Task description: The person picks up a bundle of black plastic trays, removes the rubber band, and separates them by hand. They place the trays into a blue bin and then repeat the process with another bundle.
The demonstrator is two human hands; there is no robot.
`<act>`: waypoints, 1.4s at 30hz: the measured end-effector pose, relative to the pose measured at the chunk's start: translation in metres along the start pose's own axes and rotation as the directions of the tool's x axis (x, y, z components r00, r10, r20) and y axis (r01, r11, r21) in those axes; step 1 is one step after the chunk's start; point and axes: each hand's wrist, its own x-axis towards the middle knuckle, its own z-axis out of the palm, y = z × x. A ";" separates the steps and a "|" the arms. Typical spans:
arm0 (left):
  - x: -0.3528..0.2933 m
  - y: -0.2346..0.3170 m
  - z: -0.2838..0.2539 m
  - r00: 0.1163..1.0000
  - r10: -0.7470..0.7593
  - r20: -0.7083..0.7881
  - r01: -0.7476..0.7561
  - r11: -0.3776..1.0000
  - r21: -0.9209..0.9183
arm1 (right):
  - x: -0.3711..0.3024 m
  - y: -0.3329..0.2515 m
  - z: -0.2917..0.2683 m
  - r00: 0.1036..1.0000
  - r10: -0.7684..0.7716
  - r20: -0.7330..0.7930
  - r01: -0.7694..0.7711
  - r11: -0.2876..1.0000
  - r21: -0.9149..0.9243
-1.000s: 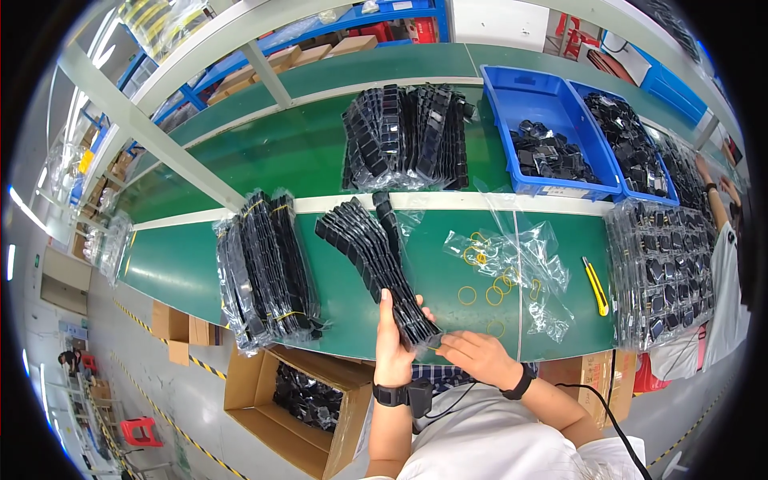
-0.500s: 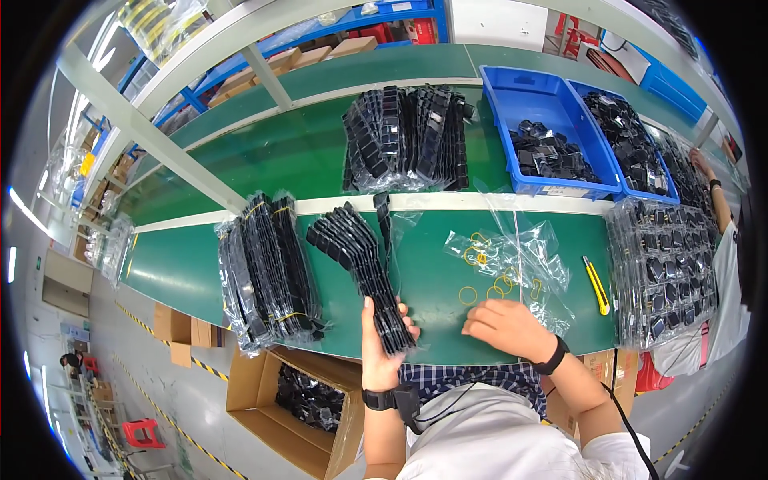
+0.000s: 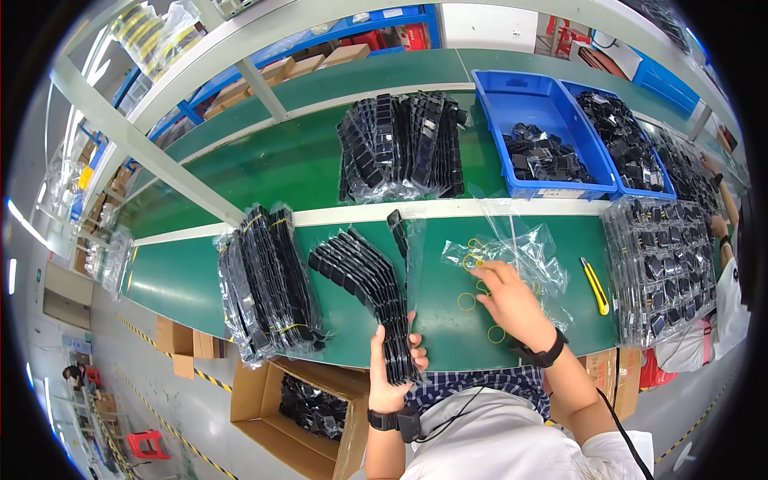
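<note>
My left hand (image 3: 394, 356) is wrapped round the lower end of a stack of black segmented strips (image 3: 360, 276) in clear plastic. The stack's upper end fans out to the left over the green bench. A separate strip (image 3: 398, 232) lies just beyond the stack, to its right. My right hand (image 3: 512, 300) is over several yellow rubber bands (image 3: 466, 302), fingers stretched out and thumb apart from them. Beneath and beyond that hand is a crumpled clear plastic bag (image 3: 548, 252). Whether the fingertips touch a band cannot be made out.
Banded bundles of strips (image 3: 268, 280) lie on the left, with another pile (image 3: 400, 144) at the back. Blue bins (image 3: 552, 190) hold small black parts. A yellow cutter (image 3: 595, 286) lies near packed trays (image 3: 660, 264). An open carton (image 3: 248, 400) stands below; another person's hand (image 3: 724, 228) is at far right.
My right hand has moved up and forward over the rubber bands, its fingers extending. One band now lies nearer the bench's front edge. The held stack has shifted slightly down and fanned wider.
</note>
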 end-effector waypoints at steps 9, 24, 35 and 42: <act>-0.005 -0.009 -0.005 0.998 -0.032 -0.045 0.034 0.998 0.057 | 0.100 0.009 0.052 0.974 -0.218 0.062 0.204 0.963 0.176; 0.002 -0.014 -0.005 1.000 0.002 -0.019 0.001 0.991 0.131 | 0.073 -0.026 -0.005 0.809 -0.314 0.496 0.139 0.924 0.357; -0.007 -0.025 0.029 0.990 0.137 0.014 -0.133 0.922 0.364 | 0.031 -0.049 -0.105 0.818 -0.489 0.304 0.233 0.764 0.602; 0.001 -0.010 0.014 0.995 -0.038 -0.087 0.047 0.993 0.106 | -0.009 -0.005 -0.151 0.972 -0.234 -0.006 0.190 0.771 0.607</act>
